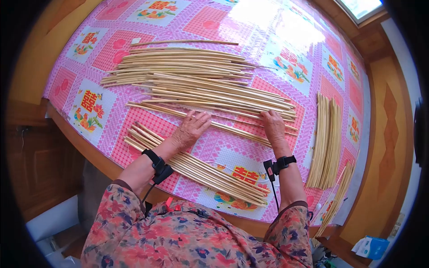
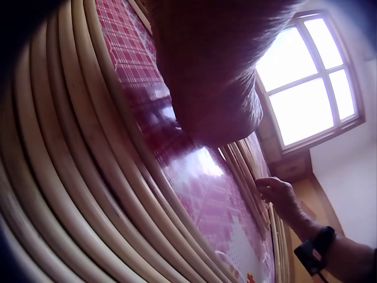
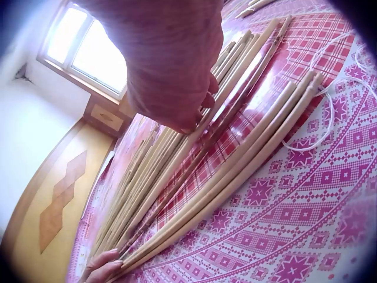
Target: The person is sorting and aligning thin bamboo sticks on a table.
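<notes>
Long, pale wooden sticks lie in groups on the table. My left hand (image 1: 191,127) rests over the near side of the middle sticks (image 1: 214,91), its fingers reaching toward a thin brown stick (image 3: 224,135). Farther right, my right hand (image 1: 273,125) pinches a pale stick (image 3: 235,76) near the right end of this group; the fingertips are bent against it in the right wrist view. A few paired sticks (image 3: 253,153) lie just nearer to me. Below my left forearm is another row of sticks (image 1: 201,169). The left fingertips are hidden in the left wrist view.
A pink patterned cover (image 1: 210,24) spreads over the table. More sticks (image 1: 178,62) lie at the far side, and upright-looking bundles (image 1: 324,143) at the right. A white string (image 3: 330,118) loops by the near sticks. A blue-and-white packet (image 1: 373,247) sits beyond the table's edge.
</notes>
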Tool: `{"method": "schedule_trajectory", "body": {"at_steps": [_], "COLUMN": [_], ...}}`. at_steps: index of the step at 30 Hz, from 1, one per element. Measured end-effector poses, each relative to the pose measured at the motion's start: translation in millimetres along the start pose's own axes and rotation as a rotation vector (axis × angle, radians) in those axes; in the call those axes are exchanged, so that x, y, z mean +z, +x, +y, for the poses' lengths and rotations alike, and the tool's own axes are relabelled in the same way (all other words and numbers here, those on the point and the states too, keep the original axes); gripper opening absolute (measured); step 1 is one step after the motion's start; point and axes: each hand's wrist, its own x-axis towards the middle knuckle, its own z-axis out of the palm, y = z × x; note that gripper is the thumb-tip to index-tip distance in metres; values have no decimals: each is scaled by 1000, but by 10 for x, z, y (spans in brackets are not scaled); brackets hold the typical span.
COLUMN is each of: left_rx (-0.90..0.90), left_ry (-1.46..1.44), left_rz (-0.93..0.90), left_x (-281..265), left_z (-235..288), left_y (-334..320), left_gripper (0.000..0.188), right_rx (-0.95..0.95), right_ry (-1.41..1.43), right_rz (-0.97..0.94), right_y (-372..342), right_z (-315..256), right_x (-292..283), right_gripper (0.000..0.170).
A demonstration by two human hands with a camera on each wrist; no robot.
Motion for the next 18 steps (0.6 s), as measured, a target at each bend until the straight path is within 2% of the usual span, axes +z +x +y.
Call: {"method": "schedule_trajectory", "body": {"at_steps": [2, 4, 6, 11, 14, 18], "left_rx": [25, 25, 41, 48, -24, -36], "left_ry": [-97, -78, -217, -249, -305, -340], "left_rz": [-23, 5, 13, 34, 22, 20], "left_x": [-40, -74, -78, -34, -20, -57], "left_z": [28, 66, 103, 205, 215, 216], "left_y": [-19, -20, -49, -169, -214, -202], "left_gripper": [38, 35, 31, 26, 25, 25], "right_rx": [-13, 15, -27, -66, -120, -157], "right_ry": [8, -55, -59, -110, -149, -171], "right_rz": [-4, -68, -45, -16, -6, 2], "right_y": [48, 87, 97, 63, 56, 69], "right_z": [-20, -43, -15, -42, -82, -95], "right_x": [-13, -27, 34, 54, -6, -22], "right_gripper": [6, 10, 10, 7, 6, 4]}}
